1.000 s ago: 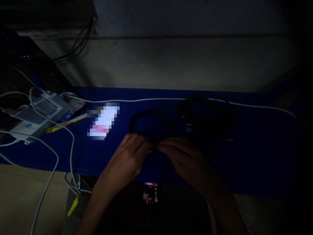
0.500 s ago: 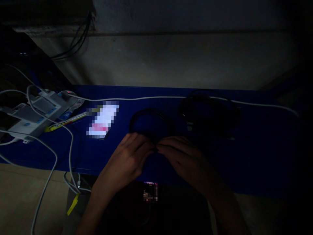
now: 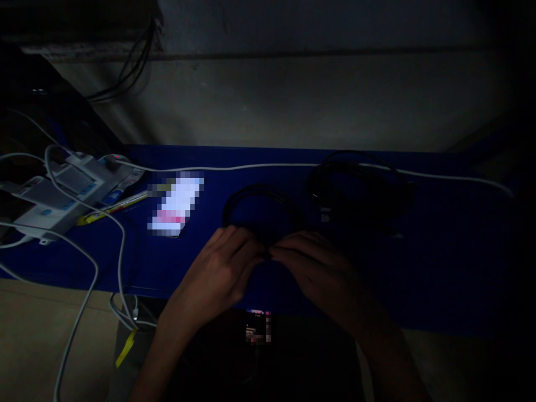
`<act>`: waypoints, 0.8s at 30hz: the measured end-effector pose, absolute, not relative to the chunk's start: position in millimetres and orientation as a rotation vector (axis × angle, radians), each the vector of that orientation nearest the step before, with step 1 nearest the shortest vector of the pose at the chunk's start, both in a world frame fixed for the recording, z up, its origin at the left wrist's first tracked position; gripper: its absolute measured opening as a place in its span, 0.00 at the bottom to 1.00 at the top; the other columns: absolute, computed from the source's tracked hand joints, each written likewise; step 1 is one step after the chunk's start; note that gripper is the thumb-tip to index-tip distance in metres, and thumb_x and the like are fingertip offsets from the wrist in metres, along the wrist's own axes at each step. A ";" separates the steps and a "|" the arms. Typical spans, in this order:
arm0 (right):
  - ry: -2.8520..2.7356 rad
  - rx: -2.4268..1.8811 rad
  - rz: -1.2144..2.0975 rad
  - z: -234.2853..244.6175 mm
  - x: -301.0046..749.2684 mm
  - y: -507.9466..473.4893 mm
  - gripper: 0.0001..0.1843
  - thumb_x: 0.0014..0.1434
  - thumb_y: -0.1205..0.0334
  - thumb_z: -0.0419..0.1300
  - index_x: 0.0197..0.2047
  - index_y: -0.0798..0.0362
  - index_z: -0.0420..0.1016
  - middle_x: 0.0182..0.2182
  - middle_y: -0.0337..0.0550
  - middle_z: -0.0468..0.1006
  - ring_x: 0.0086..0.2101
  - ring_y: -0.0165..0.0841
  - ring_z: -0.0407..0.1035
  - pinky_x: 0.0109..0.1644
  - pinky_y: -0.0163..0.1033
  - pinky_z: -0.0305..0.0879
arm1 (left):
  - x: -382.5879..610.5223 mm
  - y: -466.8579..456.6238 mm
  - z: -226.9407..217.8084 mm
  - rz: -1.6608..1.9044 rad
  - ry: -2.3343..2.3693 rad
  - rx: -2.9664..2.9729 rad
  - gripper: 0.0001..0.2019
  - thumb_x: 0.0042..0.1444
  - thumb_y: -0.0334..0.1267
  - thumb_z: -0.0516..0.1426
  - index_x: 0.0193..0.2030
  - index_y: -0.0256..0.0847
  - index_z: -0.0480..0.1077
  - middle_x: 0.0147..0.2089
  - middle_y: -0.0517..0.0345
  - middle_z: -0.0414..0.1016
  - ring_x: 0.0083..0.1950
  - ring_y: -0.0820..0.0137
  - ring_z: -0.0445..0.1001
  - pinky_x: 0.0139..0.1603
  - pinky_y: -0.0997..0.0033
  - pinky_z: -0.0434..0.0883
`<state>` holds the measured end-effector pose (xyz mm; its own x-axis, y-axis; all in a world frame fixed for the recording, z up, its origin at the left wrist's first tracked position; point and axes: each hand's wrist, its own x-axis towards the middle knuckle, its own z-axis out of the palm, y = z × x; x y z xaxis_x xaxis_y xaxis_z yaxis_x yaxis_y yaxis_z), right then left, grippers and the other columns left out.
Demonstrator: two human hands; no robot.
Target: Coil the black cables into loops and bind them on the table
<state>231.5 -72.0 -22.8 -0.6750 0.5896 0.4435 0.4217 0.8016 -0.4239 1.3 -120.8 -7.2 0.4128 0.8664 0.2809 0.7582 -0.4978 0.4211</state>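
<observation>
Barely anything differs from a second ago: the left hand (image 3: 228, 265) and right hand (image 3: 320, 268) keep a nearly closed, pinching grip on the black cable (image 3: 240, 195), looped at the frame's centre, so handling stays at one spot; darkness obscures the exact hold.

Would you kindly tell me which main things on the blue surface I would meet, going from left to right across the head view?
White power strip, lit screen, black cable loop, bigger dark cable coil.
</observation>
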 end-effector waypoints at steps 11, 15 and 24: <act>-2.390 -0.728 0.338 -25.8 231.9 -72.5 0.15 0.71 0.74 0.58 0.53 0.53 0.82 0.45 0.47 0.83 0.46 0.40 0.75 0.53 0.50 0.74 | 2.4 -121.3 -6.7 0.684 1.451 2.348 0.07 0.75 0.37 0.54 0.52 0.41 0.73 0.51 0.52 0.76 0.52 0.60 0.71 0.57 0.53 0.67; -2.388 -0.739 0.336 -27.7 230.0 -71.3 0.14 0.71 0.73 0.59 0.55 0.52 0.81 0.46 0.47 0.83 0.47 0.39 0.75 0.55 0.50 0.73 | 2.6 -120.5 -6.0 0.688 1.442 2.354 0.06 0.74 0.36 0.55 0.51 0.40 0.72 0.50 0.52 0.76 0.52 0.60 0.71 0.55 0.54 0.67; -2.376 -0.718 0.351 -30.8 228.0 -70.6 0.15 0.71 0.72 0.60 0.57 0.51 0.80 0.48 0.46 0.83 0.49 0.39 0.75 0.58 0.49 0.71 | 3.0 -119.6 -6.4 0.669 1.463 2.386 0.06 0.74 0.34 0.54 0.50 0.39 0.72 0.49 0.52 0.75 0.51 0.60 0.69 0.55 0.53 0.66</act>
<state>228.0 -70.6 -30.8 -0.6570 0.5729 0.4900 0.4067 0.8167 -0.4095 3.0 -119.6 -6.4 0.3859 0.8891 0.2460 0.7676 -0.4574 0.4490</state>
